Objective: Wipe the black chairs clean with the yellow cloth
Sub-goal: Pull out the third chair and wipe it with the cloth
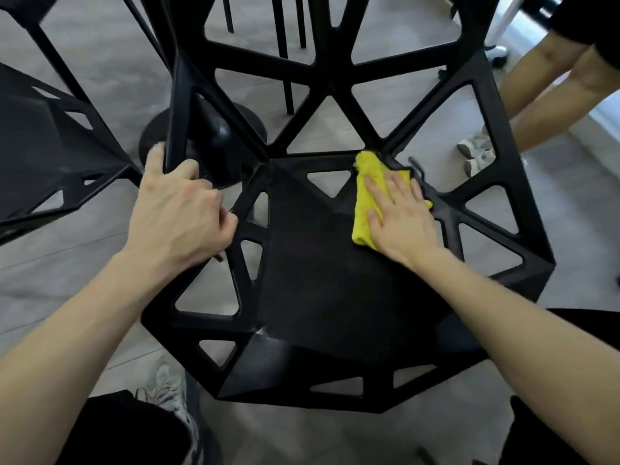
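Pressing flat on the folded yellow microfibre cloth (367, 199), the right hand (401, 218) is lying with its fingers (375, 193) extended and slightly spread, palm down, gripping nothing; the cloth is sitting under them at the rear right corner of the seat of the black moulded plastic chair with triangular cut-outs (322, 283), just below where the backrest struts are joining the seat. The left hand (177, 213) is clenching around the chair's left frame bar, its fingers curling round the strut and the thumb lying along the upright edge. The seat's solid centre panel is lying bare in front of the cloth, offering open surface toward the front edge and the left side. A second black chair of the same openwork pattern (50, 152) is standing near on the left. A black round table base (201, 142) is showing behind the left hand. Another person's legs (536, 102) are standing beyond the right rim, on the grey floor (100, 72).
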